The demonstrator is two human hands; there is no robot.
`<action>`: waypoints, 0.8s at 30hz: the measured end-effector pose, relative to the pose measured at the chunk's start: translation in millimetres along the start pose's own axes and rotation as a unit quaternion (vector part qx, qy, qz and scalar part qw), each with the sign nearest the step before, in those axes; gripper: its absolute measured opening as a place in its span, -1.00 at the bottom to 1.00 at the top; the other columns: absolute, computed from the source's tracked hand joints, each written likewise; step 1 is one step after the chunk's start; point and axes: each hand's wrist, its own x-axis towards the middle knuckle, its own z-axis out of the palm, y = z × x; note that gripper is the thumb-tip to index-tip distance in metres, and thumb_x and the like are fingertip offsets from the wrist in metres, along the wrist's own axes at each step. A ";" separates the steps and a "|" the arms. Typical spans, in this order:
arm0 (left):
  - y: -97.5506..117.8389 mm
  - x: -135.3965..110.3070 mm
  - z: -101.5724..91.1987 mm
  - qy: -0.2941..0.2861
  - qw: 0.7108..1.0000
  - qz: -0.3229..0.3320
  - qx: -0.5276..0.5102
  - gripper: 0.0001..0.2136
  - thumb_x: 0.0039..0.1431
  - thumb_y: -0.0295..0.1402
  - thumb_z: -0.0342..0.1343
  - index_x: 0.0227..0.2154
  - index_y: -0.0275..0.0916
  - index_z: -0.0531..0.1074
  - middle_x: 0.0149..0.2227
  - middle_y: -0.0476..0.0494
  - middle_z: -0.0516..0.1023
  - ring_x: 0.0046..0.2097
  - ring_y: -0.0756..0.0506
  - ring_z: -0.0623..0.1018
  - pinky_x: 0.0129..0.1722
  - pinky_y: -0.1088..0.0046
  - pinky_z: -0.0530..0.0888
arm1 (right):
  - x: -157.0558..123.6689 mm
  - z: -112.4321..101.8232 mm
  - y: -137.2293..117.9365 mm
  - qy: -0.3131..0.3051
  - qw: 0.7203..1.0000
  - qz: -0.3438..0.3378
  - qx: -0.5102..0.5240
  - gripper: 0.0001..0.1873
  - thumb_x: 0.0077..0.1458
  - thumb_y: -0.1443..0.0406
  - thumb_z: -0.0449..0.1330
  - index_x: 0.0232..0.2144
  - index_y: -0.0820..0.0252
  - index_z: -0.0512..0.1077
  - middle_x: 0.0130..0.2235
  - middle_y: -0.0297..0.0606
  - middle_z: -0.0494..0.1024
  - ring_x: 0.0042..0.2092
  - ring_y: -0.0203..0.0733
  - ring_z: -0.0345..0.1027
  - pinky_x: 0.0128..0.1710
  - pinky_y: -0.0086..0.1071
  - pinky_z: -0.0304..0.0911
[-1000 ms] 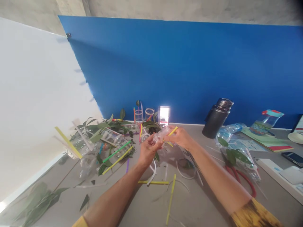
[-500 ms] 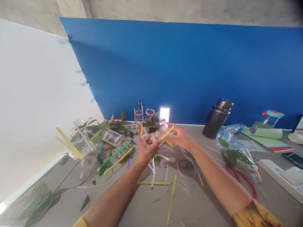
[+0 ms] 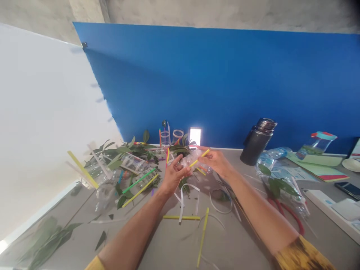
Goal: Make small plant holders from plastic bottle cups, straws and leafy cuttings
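Observation:
Between my two hands is a clear plastic bottle (image 3: 186, 161), tilted above the table. My left hand (image 3: 172, 179) grips its near left side, with the thumb forward and the index finger raised a little. A yellow straw (image 3: 203, 154) lies slantwise across the bottle. My right hand (image 3: 216, 162) pinches the straw against the bottle's right side; the fingertips are partly hidden. Below the hands are a curled white strip (image 3: 182, 204) and two more yellow straws, one lying crosswise (image 3: 180, 217) and one lengthwise (image 3: 203, 236).
Bottles with straws (image 3: 142, 178) and green leaves (image 3: 123, 150) crowd the left. Clear cups (image 3: 177, 134) stand by the blue panel (image 3: 197, 82). On the right are a black flask (image 3: 257, 142), red-handled scissors (image 3: 292, 215), papers (image 3: 323, 170) and a phone (image 3: 348, 189). A clear ring (image 3: 221, 201) lies near my right forearm.
My right hand and the yellow straw have shifted slightly to the right. My left index finger has lifted a little from the bottle.

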 end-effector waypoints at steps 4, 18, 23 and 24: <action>-0.5 0.9 0.6 0.025 1.000 -0.007 -0.006 -0.14 -0.25 -0.27 0.58 0.18 -0.26 0.39 -0.33 -0.09 0.65 -0.24 -0.20 0.69 -0.08 0.11 0.59 | 0.9 -2.9 4.2 0.018 0.999 -0.031 0.001 -0.64 0.07 -0.02 0.35 -0.39 0.15 0.64 0.27 -0.10 0.47 -0.04 0.01 0.54 -0.09 -0.16 0.44; 22.1 11.1 -10.1 0.062 0.993 0.065 -0.080 -0.62 -0.04 -0.23 0.42 -0.17 -0.17 0.48 -0.19 -0.12 0.66 -0.18 -0.15 0.65 -0.21 0.34 0.52 | -9.8 22.6 2.2 -0.096 0.982 -0.003 -0.165 -0.83 0.08 0.24 0.23 -0.36 0.12 0.64 -0.42 -0.32 0.64 -0.38 -0.17 0.46 -0.31 -0.31 0.30; 21.8 12.2 -10.7 0.071 0.991 0.046 -0.105 -0.63 -0.01 -0.19 0.36 -0.16 -0.21 0.48 -0.26 -0.10 0.64 -0.23 -0.15 0.66 -0.21 0.33 0.51 | -22.0 49.5 6.3 -0.283 0.931 -0.036 -0.226 -0.85 -0.01 0.35 0.25 -0.48 0.07 0.64 -0.49 -0.39 0.62 -0.45 -0.23 0.42 -0.39 -0.36 0.18; 21.3 12.3 -11.0 0.075 0.991 0.038 -0.108 -0.62 -0.01 -0.17 0.35 -0.16 -0.21 0.47 -0.27 -0.09 0.63 -0.23 -0.16 0.66 -0.17 0.30 0.52 | -24.8 54.8 6.5 -0.295 0.924 -0.046 -0.239 -0.87 -0.01 0.34 0.27 -0.50 0.07 0.63 -0.49 -0.39 0.61 -0.45 -0.23 0.40 -0.40 -0.37 0.15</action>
